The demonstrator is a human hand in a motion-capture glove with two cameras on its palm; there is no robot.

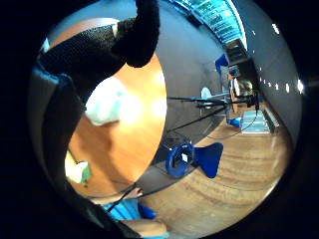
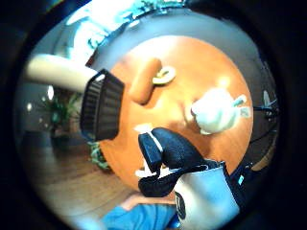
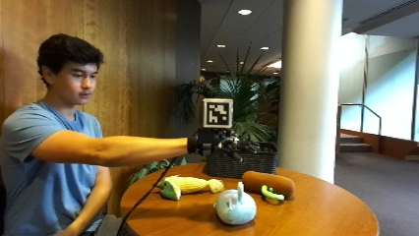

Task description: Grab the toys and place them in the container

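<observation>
Toys on round wooden table (image 3: 327, 216): yellow plush corn (image 3: 187, 185), white plush rabbit (image 3: 235, 206), brown plush log (image 3: 268, 182); dark woven basket (image 3: 241, 162) behind. Black-gloved right hand (image 3: 219, 141) above, apart, fingers (image 3: 245, 146) relaxed, grasping nothing.

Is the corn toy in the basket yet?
No, the corn lies on the table, in front of the basket.

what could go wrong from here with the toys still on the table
The gloved right hand hangs above the table holding nothing, with four toys unpicked. Reaching down for the corn toy, the forearm might knock the upright white plush over. The brown plush and small green toy lie touching, so grabbing one may drag the other. The dark basket sits at the table's far side, so a toss could miss.
</observation>
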